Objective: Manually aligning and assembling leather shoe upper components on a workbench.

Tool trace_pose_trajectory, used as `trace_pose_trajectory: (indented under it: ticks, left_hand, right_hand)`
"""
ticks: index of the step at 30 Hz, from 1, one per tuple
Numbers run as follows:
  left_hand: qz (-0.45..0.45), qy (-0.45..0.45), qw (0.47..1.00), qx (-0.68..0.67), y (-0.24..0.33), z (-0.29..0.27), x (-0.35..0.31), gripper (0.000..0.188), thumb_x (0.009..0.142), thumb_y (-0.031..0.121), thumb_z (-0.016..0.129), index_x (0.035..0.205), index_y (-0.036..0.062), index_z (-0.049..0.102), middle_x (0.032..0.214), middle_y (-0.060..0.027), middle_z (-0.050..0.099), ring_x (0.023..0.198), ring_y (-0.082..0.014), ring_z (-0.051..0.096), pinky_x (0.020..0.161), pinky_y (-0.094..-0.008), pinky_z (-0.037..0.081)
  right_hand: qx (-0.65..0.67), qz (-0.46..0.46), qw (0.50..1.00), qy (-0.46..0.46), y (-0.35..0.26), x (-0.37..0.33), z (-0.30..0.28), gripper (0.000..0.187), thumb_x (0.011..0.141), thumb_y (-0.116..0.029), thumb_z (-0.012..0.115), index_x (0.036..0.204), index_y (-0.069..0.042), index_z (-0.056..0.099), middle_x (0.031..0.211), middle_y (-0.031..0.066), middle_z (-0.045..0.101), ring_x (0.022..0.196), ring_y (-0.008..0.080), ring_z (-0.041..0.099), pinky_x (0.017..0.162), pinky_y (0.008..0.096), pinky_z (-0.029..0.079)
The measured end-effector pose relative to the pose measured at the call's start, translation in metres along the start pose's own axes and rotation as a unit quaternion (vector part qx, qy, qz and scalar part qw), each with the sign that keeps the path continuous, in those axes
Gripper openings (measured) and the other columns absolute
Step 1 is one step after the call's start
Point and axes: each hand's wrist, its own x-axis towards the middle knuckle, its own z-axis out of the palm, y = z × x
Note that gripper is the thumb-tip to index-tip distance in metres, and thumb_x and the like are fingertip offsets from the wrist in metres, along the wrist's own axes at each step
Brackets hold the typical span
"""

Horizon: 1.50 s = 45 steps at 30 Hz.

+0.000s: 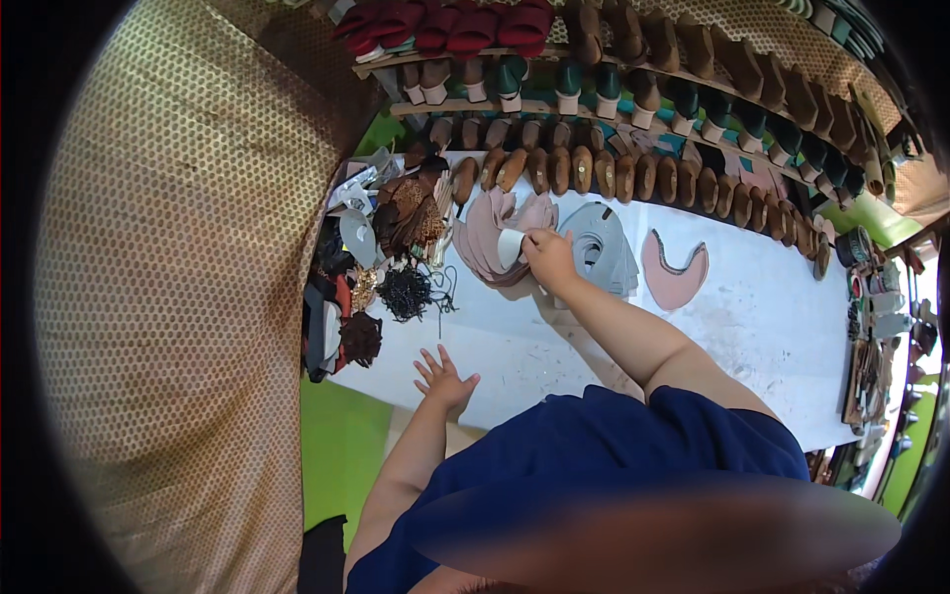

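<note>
The right hand [549,255] pinches a small pale leather piece [510,246] over the fanned pile of pinkish cut uppers [485,243], just beside the grey stack [604,252]. The left hand [443,378] lies flat, fingers spread, near the front edge of the white desk [752,327], with bare surface between the two hands. Wooden shoe lasts [594,173] line the far edge. The dark scraps [381,287] at the left end are hard to make out.

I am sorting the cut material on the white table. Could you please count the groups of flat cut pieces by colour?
Mauve-pink fanned pile, under the right hand: 1
Grey fanned pile: 1
Pink curved pieces lying apart: 1
Total: 3 groups. The pieces inside each pile overlap too much to count.
</note>
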Motion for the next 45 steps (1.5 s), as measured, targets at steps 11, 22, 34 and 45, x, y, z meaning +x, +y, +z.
trace_pose_trajectory:
  ticks: [11,22,34,45]
  left_hand:
    - [0.014,0.011,1.0,-0.009,-0.001,0.0,-0.008,0.125,0.079,0.067,0.065,0.156,0.0169,-0.019,0.16,-0.0255,-0.024,0.147,-0.05,-0.02,0.114,-0.0683,-0.001]
    - [0.034,0.019,0.999,-0.038,-0.002,-0.01,-0.027,0.117,0.083,0.064,0.063,0.158,0.0162,-0.013,0.161,-0.0231,-0.022,0.148,-0.0474,-0.019,0.116,-0.065,-0.003]
    - [0.291,0.24,0.925,0.036,-0.117,0.031,-0.012,0.082,0.089,0.048,0.058,0.156,0.0125,0.027,0.164,-0.0122,0.02,0.152,-0.0352,0.014,0.117,-0.0656,0.004]
    - [0.254,0.121,0.955,0.09,-0.13,-0.003,-0.008,0.096,0.088,0.061,0.057,0.16,0.0163,0.013,0.167,-0.0112,0.001,0.153,-0.0375,-0.002,0.116,-0.0662,0.002]
  right_hand:
    - [0.108,0.095,0.989,-0.031,-0.053,-0.018,-0.038,0.032,0.092,-0.034,0.058,0.087,-0.007,0.073,0.081,0.0172,0.071,0.079,0.0368,0.069,0.082,0.0473,0.051]
    - [0.137,0.075,0.971,-0.181,-0.118,-0.088,-0.037,0.028,0.078,-0.03,0.063,0.07,-0.003,0.068,0.067,0.0079,0.066,0.062,0.0235,0.059,0.063,0.0324,0.048]
    - [-0.32,0.075,0.928,-0.176,0.006,-0.195,0.009,0.042,0.079,-0.035,0.07,0.114,-0.012,0.065,0.127,0.0092,0.063,0.121,0.0295,0.055,0.11,0.0735,0.02]
    - [-0.259,-0.356,0.887,-0.14,0.028,-0.257,0.027,0.012,0.087,-0.02,0.065,0.097,-0.017,0.07,0.105,-0.0039,0.069,0.117,0.0156,0.059,0.114,0.0681,0.021]
